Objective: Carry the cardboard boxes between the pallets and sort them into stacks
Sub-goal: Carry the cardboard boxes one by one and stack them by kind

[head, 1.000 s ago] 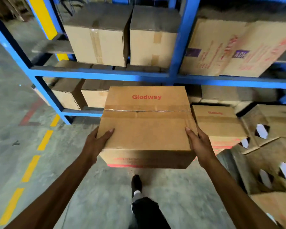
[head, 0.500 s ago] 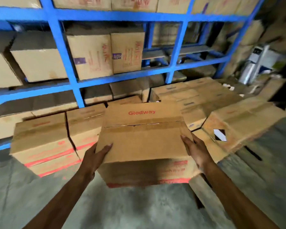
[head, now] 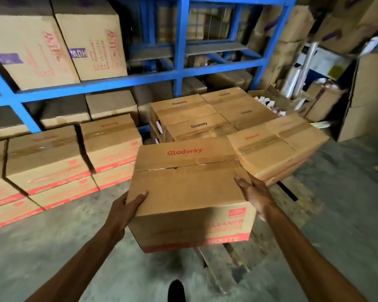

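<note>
At the left stood stacked red-striped boxes. One Glodway box hung mid-frame above the floor, the left hand and right hand clamped on its sides. Four boxes crowded the pallet rightward.

Dim warehouse aisle with blue racking

A blue steel rack spans the back, its shelves packed under weak, uneven light. The floor is grey concrete, scuffed and blotchy (darkest near the bottom edge). At right, rolls of clear plastic film lean upright in a cluttered corner, and a low wooden pallet lies on the concrete in the foreground.
</note>
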Demonstrator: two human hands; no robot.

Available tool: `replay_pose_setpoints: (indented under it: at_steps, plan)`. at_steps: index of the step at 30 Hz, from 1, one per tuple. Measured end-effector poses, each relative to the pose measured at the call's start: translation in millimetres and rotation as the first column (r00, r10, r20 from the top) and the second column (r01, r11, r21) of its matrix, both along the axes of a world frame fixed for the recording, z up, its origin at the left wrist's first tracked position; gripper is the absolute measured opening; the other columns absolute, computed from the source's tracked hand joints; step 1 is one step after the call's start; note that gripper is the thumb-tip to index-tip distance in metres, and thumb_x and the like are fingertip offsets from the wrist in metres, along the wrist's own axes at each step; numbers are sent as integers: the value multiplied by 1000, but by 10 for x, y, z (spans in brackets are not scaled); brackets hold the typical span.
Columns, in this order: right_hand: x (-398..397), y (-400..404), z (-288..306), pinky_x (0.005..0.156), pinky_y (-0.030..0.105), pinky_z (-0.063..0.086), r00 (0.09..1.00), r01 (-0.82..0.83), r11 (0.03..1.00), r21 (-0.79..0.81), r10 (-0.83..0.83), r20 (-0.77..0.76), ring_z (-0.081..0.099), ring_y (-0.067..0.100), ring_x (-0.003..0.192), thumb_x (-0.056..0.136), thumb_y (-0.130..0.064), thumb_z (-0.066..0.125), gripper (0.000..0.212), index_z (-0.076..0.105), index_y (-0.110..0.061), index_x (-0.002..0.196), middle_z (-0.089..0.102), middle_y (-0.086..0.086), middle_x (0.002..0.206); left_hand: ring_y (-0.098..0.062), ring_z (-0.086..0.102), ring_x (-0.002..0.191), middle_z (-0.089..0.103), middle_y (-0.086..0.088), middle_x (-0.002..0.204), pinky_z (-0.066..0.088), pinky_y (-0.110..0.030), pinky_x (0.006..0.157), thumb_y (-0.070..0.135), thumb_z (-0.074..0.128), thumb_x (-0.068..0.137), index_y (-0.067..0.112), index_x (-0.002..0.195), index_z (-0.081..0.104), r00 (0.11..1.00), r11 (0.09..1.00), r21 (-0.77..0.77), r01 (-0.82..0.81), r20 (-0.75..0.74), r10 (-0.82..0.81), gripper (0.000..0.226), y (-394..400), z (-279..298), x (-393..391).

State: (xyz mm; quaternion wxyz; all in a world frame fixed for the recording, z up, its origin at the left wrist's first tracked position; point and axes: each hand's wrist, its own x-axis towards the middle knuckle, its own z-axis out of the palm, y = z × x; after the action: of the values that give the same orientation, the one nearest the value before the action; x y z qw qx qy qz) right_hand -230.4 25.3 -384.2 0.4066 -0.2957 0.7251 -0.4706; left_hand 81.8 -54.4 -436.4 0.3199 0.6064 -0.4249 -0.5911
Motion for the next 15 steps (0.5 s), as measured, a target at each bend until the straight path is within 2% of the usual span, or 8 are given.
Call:
replay_pose_setpoints:
  at_steps: [2, 7, 11, 13, 15]
  plan:
    - [-347, -186, -195, 63, 21, 50, 1000, 0, 1000, 13, 0, -5, 65, 12, 78, 93, -23, 58, 23, 64, -19, 116, 70, 5, 98, -25, 62, 98, 63, -9, 119, 51, -40, 86, 41, 67, 83, 17, 134, 52, 1000, 1000, 7, -7, 13, 7, 58, -131, -116, -361]
    - [-1368, -757, -558, 67, 12, 52, 994, -52, 999, -1, 51, -95, 62, 19, 96, 93, -24, 58, 34, 61, -17, 127, 67, 4, 110, -13, 63, 87, 64, -6, 114, 49, -27, 70, 38, 67, 85, 16, 131, 55, 996, 996, 28, -89, 2, 89, 53, -367, -278, -1308]
    - [-1989, -1090, -1058, 90, 34, 51, 973, -169, 984, 64, 176, -147, 62, 25, 107, 94, -34, 55, 39, 59, -18, 129, 67, 7, 117, -16, 66, 92, 68, -6, 112, 52, -26, 74, 38, 68, 84, 14, 130, 57, 989, 989, 45, -142, 47, 140, 53, -404, -552, -1826]
    - [-2235, -1309, -1281, 95, 38, 48, 953, -230, 968, 104, 245, -180, 59, 26, 111, 94, -40, 52, 43, 57, -18, 131, 64, 9, 121, -16, 67, 92, 68, -6, 111, 53, -26, 74, 36, 69, 83, 13, 129, 58, 981, 982, 47, -185, 66, 181, 52, -429, -709, -2055]
    - [-2455, -1519, -1494, 95, 35, 47, 916, -340, 932, 122, 358, -179, 58, 25, 110, 95, -40, 52, 43, 57, -18, 131, 64, 7, 120, -17, 68, 92, 68, -5, 110, 54, -26, 73, 33, 70, 83, 15, 127, 59, 957, 959, 42, -281, 79, 277, 48, -449, -898, -2300]
